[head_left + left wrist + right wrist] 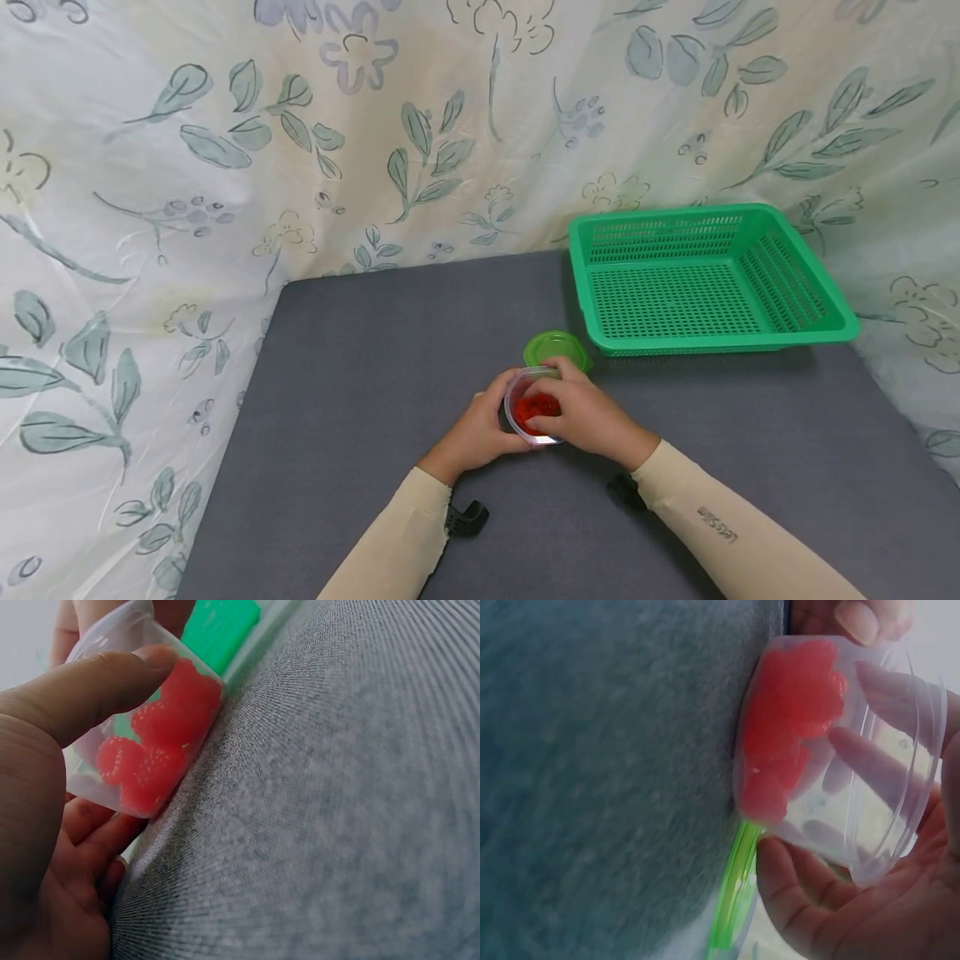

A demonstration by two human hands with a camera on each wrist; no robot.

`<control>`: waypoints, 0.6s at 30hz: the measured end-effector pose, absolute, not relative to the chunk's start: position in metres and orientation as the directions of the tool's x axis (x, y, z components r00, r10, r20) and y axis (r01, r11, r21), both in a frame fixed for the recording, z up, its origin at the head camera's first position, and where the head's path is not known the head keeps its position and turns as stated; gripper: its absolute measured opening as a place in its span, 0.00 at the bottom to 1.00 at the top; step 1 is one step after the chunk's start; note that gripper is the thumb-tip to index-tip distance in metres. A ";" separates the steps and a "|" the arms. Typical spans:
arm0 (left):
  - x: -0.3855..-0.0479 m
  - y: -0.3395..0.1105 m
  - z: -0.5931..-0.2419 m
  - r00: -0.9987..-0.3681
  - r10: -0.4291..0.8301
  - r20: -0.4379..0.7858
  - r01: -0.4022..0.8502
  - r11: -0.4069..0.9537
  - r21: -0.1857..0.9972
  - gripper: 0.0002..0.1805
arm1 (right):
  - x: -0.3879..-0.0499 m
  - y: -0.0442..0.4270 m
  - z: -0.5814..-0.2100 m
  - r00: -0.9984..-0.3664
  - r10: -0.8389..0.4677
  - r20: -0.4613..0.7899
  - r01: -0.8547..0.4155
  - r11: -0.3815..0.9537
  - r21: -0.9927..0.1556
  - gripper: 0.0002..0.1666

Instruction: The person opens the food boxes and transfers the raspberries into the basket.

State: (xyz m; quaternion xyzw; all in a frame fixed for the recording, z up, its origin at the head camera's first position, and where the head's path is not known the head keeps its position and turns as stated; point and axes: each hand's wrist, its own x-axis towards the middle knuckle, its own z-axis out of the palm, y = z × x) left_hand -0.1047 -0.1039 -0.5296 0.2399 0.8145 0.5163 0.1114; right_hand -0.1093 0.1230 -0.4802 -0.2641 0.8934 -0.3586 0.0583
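Observation:
A small clear plastic cup point(512, 421) stands on the table with several red raspberries point(537, 408) at its bottom. My left hand point(480, 433) holds the cup from the left; in the left wrist view its thumb point(105, 682) lies along the clear wall. From the right, my right hand point(588, 412) reaches into the cup with thumb and forefinger. Those two tips are apart, close above the raspberries point(787, 705) in the right wrist view, and its other fingers point(787, 889) stay outside by the wall. Just behind the cup lies a green lid point(551, 346), partly hidden by the right hand.
A green plastic basket point(712, 340) with slotted sides stands at the back right of the dark grey table point(375, 358). Flower-patterned cloth point(450, 125) hangs behind and at both sides. A black strap point(468, 518) is at the left wrist.

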 end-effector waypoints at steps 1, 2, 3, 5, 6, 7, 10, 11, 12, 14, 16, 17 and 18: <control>-0.105 -0.104 -0.529 -0.861 0.505 0.066 0.275 0.351 0.895 0.55 | -0.110 0.121 -0.480 -0.855 -0.512 0.082 -0.432 0.617 -0.658 0.14; -0.105 -0.104 -0.529 -0.861 0.504 0.067 0.275 0.351 0.895 0.55 | -0.110 0.119 -0.479 -0.855 -0.512 0.087 -0.440 0.626 -0.644 0.13; -0.105 -0.104 -0.528 -0.862 0.503 0.066 0.274 0.353 0.894 0.55 | -0.110 0.117 -0.479 -0.856 -0.510 0.087 -0.442 0.635 -0.633 0.13; -0.105 -0.104 -0.528 -0.861 0.504 0.069 0.274 0.346 0.898 0.55 | -0.110 0.114 -0.479 -0.857 -0.507 0.093 -0.449 0.648 -0.615 0.12; -0.105 -0.104 -0.528 -0.861 0.505 0.069 0.273 0.343 0.899 0.55 | -0.110 0.113 -0.478 -0.856 -0.507 0.099 -0.457 0.653 -0.604 0.11; -0.105 -0.104 -0.528 -0.861 0.504 0.068 0.272 0.342 0.899 0.55 | -0.110 0.112 -0.478 -0.856 -0.507 0.103 -0.461 0.657 -0.596 0.10; -0.105 -0.104 -0.528 -0.862 0.503 0.066 0.272 0.346 0.898 0.55 | -0.111 0.110 -0.478 -0.857 -0.505 0.102 -0.464 0.671 -0.578 0.10; -0.105 -0.104 -0.528 -0.862 0.502 0.066 0.272 0.350 0.897 0.55 | -0.111 0.110 -0.477 -0.857 -0.505 0.103 -0.466 0.675 -0.572 0.09; -0.105 -0.104 -0.528 -0.863 0.502 0.064 0.272 0.353 0.895 0.55 | -0.111 0.109 -0.477 -0.857 -0.505 0.103 -0.467 0.677 -0.569 0.09; -0.106 -0.105 -0.529 -0.863 0.501 0.063 0.272 0.354 0.895 0.55 | -0.111 0.109 -0.477 -0.860 -0.501 0.098 -0.462 0.681 -0.569 0.08; -0.106 -0.105 -0.529 -0.863 0.501 0.064 0.272 0.355 0.894 0.55 | -0.110 0.110 -0.477 -0.860 -0.500 0.099 -0.461 0.681 -0.569 0.07; -0.106 -0.105 -0.529 -0.863 0.501 0.064 0.273 0.355 0.894 0.55 | -0.110 0.110 -0.477 -0.860 -0.501 0.101 -0.463 0.680 -0.569 0.07; -0.107 -0.105 -0.530 -0.863 0.502 0.064 0.274 0.356 0.893 0.55 | -0.110 0.110 -0.477 -0.859 -0.501 0.103 -0.463 0.677 -0.571 0.07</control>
